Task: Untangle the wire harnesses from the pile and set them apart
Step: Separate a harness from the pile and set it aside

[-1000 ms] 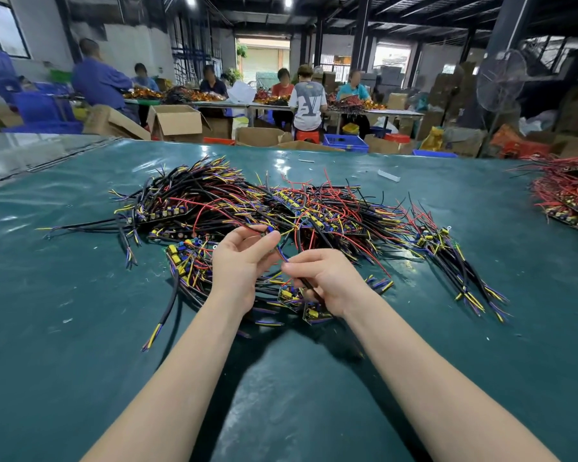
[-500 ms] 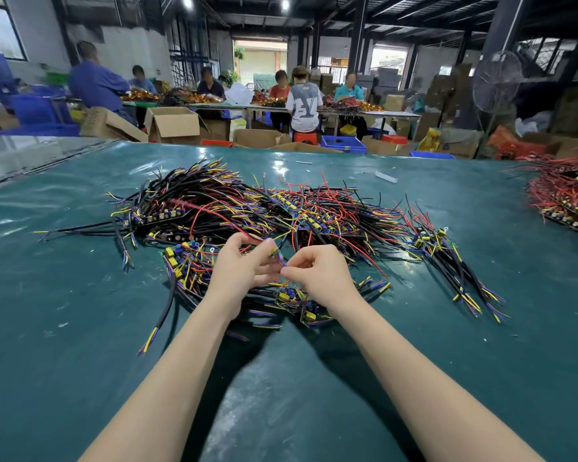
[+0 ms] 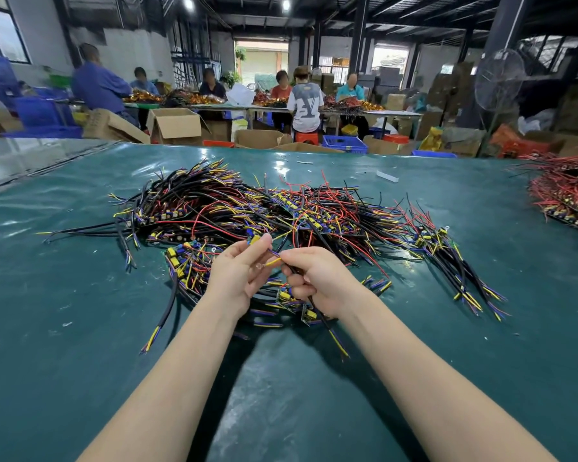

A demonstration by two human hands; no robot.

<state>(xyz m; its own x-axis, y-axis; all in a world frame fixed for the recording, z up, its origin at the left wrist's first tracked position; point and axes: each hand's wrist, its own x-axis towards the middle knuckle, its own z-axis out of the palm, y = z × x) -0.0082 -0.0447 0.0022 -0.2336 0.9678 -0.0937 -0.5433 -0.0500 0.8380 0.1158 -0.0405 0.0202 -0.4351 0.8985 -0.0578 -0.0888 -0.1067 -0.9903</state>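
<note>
L hand point(image 3: 236, 278) and R hand point(image 3: 324, 283) meet just in front of the big tangled pile of black, red, yellow and blue wire harnesses point(image 3: 234, 208) on the glossy dark-green table mat point(image 3: 80, 361). Btwn them is one black-sheathed harness w/ yellow and purple wire ends point(image 3: 335, 338). L thumb and forefinger pinch its thin upper ends. R fingers are curled round the black sheath, w/ thumb and forefinger nipping a yellow tip. Its middle is hidden inside the R fist; the lower end sticks out below the fist, over the mat. Small boards under the hands are partly covered, so can't tell if they're attached to it. A second heap of red wires point(image 3: 568, 195) at far right is cut off by the frame edge.
</note>
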